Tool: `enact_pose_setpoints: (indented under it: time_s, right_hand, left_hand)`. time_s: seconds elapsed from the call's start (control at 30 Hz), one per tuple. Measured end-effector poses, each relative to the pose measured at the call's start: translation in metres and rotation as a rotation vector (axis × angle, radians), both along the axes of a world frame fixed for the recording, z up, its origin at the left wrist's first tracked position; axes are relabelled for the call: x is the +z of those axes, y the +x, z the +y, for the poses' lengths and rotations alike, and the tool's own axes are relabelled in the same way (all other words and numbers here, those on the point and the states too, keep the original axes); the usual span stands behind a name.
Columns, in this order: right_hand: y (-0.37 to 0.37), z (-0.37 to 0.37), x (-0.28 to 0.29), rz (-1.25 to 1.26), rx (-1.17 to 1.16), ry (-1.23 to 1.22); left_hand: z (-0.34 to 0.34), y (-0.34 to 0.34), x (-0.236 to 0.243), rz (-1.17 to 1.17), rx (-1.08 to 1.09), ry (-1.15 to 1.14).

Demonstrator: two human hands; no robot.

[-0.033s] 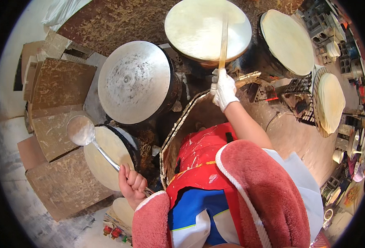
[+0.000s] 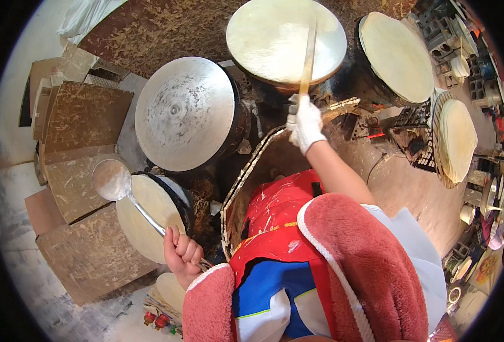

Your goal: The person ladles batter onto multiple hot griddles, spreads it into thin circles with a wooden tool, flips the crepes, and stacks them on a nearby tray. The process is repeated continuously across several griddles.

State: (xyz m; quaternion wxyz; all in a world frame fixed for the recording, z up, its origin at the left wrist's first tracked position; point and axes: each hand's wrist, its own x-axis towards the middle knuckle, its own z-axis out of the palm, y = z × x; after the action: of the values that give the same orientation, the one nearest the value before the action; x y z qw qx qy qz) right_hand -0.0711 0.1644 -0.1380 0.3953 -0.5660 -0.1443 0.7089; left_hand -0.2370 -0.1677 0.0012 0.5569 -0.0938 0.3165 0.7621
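Observation:
My left hand is closed around the handle of a metal ladle, whose bowl hangs over a pale round sheet on the lower-left griddle. My right hand, in a white glove, grips a long flat wooden scraper that reaches onto the top middle griddle, where a pale, wet-looking layer covers the surface. Left of that hand sits a bare metal griddle with dark speckles. At the upper right, another griddle bears a pale round sheet.
A stack of thin rounds rests on a rack at the right. Worn cardboard panels line the left. A crusted curved rim lies before my red apron. Cinder blocks and assorted items crowd the far right edge.
My right hand and the scraper have shifted very slightly leftward on the top middle griddle. My left hand and the ladle have not visibly moved.

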Motion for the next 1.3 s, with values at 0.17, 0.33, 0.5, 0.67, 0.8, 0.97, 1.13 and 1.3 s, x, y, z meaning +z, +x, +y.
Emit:
enact_pose_setpoints:
  time_s: [0.17,0.33,0.5,0.67,0.8,0.97,1.13,1.3]
  right_hand:
    - [0.006,-0.035,-0.011,-0.178,0.472,-0.064]
    - [0.077,-0.004,-0.019,-0.170,0.307,-0.016]
    - [0.086,0.035,-0.007,-0.045,0.168,0.011]
    - [0.099,-0.009,-0.009,-0.207,0.639,-0.043]
    - [0.165,0.002,-0.009,-0.263,0.573,-0.034]
    - [0.185,0.075,0.001,-0.264,0.521,-0.032]
    - [0.200,0.057,-0.006,-0.250,0.865,0.140]
    - [0.264,0.079,-0.009,-0.356,0.826,-0.023]
  left_hand:
    - [0.010,-0.002,0.001,-0.017,-0.016,-0.051]
    - [0.023,-0.002,-0.001,-0.053,-0.040,-0.070]
    - [0.036,0.009,0.004,-0.053,-0.060,-0.035]
    - [0.060,0.025,0.009,-0.031,-0.090,-0.060]
    - [0.081,0.042,0.011,-0.034,-0.103,-0.078]
    - [0.103,0.068,0.014,-0.069,-0.097,-0.112]
    - [0.119,0.087,0.014,-0.012,-0.166,-0.065]
    - [0.134,0.106,0.013,-0.016,-0.116,-0.119]
